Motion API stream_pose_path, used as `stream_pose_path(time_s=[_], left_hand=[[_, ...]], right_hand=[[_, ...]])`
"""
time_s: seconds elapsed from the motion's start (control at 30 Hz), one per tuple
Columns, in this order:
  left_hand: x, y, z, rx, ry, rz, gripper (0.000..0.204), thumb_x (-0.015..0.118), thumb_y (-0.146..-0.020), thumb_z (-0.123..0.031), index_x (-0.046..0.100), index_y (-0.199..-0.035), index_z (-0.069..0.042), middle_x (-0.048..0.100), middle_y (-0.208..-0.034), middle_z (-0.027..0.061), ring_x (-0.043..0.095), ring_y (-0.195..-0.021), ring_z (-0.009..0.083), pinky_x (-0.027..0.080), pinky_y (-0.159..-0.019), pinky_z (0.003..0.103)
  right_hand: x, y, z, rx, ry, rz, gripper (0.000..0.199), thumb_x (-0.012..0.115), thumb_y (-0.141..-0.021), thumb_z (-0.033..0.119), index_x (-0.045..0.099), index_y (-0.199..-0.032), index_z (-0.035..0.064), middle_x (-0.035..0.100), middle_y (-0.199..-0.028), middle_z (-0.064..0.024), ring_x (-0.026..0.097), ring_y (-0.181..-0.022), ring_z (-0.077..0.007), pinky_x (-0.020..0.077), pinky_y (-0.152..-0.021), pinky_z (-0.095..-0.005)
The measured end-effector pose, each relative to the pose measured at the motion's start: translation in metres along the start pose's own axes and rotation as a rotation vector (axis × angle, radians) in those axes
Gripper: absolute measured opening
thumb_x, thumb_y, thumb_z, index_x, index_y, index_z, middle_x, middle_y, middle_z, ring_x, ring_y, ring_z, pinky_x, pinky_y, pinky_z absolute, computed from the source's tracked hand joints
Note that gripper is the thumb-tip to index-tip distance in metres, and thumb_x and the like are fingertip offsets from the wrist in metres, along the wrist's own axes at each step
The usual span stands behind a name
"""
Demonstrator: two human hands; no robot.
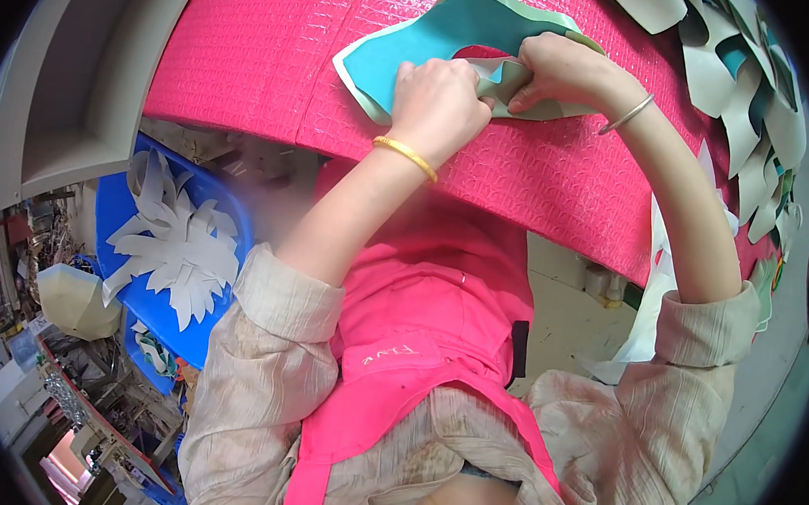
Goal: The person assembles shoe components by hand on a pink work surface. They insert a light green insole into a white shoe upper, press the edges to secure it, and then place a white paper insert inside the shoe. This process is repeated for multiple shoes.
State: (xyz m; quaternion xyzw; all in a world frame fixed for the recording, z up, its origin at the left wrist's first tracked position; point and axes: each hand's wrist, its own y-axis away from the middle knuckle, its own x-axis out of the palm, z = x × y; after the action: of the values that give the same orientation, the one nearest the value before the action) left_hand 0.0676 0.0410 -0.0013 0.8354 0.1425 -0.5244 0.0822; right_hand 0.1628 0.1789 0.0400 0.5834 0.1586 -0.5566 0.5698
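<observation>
A curved, pale green piece with a teal face (393, 62), looking like a shoe upper, lies on the pink table cover. My left hand (441, 107) is closed on its near edge, fingers curled with the knuckles up. My right hand (564, 72) pinches the same piece at its right end, thumb pointing down and left, where the edge is folded up between the two hands. Pink shows through the opening in the middle of the piece. My left fingertips are partly hidden under the hand.
The quilted pink cover (250, 58) spreads over the curved table. Several similar pale pieces (756, 107) overlap along its right side. At left, a blue bin (165, 307) holds white peeled strips (182, 257), below a grey open box frame (73, 75). A white strip (652, 295) hangs beside my right forearm.
</observation>
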Motion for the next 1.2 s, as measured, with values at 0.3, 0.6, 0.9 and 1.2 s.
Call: stream_pose_path(time_s=[0.3,0.6,0.9,1.2], left_hand=[[0.0,0.008,-0.012,0.099,-0.247,-0.064,0.023,0.067,-0.072,-0.021,0.062,-0.087,-0.004,0.063,-0.086,0.0133,0.061,-0.082,0.0271,0.045,-0.072,0.037],[0.033,0.056,-0.006,0.417,0.003,-0.326,0.042,0.063,-0.072,-0.012,0.052,-0.11,0.002,0.052,-0.11,0.0158,0.052,-0.097,0.027,0.044,-0.086,0.035],[0.03,0.046,-0.02,0.402,-0.075,-0.21,0.04,0.063,-0.071,-0.016,0.055,-0.107,-0.001,0.053,-0.102,0.0093,0.05,-0.089,0.0241,0.042,-0.087,0.036],[0.042,0.04,-0.029,0.442,-0.149,-0.252,0.037,0.062,-0.074,-0.019,0.056,-0.107,-0.003,0.05,-0.105,0.0066,0.048,-0.094,0.0224,0.043,-0.085,0.033]], right_hand=[[0.009,0.0,0.009,-0.031,0.216,-0.046,0.027,0.073,-0.062,0.023,0.068,-0.081,0.0047,0.065,-0.077,-0.0155,0.064,-0.073,-0.0278,0.0509,-0.068,-0.0362],[0.003,0.007,0.03,0.058,0.382,-0.012,0.027,0.073,-0.065,0.024,0.067,-0.08,0.0032,0.065,-0.079,-0.0141,0.064,-0.075,-0.0285,0.0524,-0.066,-0.0368],[0.005,-0.006,0.001,-0.136,0.279,0.044,0.029,0.065,-0.072,0.017,0.061,-0.098,0.0042,0.063,-0.079,-0.018,0.062,-0.076,-0.0325,0.049,-0.07,-0.0404],[-0.002,-0.004,-0.019,-0.11,0.147,0.143,0.03,0.063,-0.072,0.013,0.058,-0.099,0.0011,0.063,-0.084,-0.0172,0.062,-0.08,-0.0313,0.0478,-0.071,-0.0383]])
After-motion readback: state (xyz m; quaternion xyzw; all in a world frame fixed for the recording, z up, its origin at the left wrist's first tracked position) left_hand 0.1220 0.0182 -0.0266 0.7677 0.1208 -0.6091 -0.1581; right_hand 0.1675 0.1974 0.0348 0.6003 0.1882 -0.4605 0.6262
